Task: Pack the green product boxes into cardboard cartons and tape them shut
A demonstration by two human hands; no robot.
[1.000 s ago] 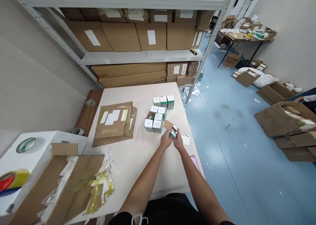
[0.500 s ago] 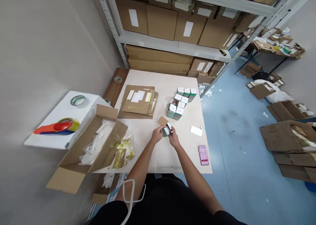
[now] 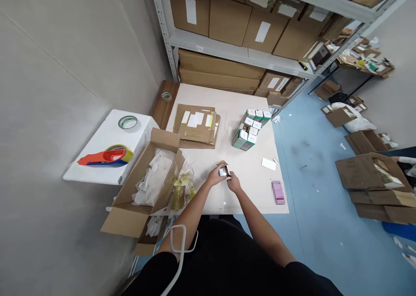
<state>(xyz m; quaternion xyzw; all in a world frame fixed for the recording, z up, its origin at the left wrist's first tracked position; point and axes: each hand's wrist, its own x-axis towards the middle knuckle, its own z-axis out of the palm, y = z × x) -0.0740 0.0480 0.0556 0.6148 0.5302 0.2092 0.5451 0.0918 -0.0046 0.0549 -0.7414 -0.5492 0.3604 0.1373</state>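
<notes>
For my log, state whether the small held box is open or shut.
Open: a dark opening shows in the small box. Its contents I cannot make out.

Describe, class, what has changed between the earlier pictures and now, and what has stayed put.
The left hand and right hand have carried the small open box leftward and towards the person, away from the green-and-white boxes. Both keep hold of it. The green-and-white boxes, flattened cardboard and white card stayed put.

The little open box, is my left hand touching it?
Touching. The head view shows your left hand closed against the side of the little open box, with no gap between them.
</notes>
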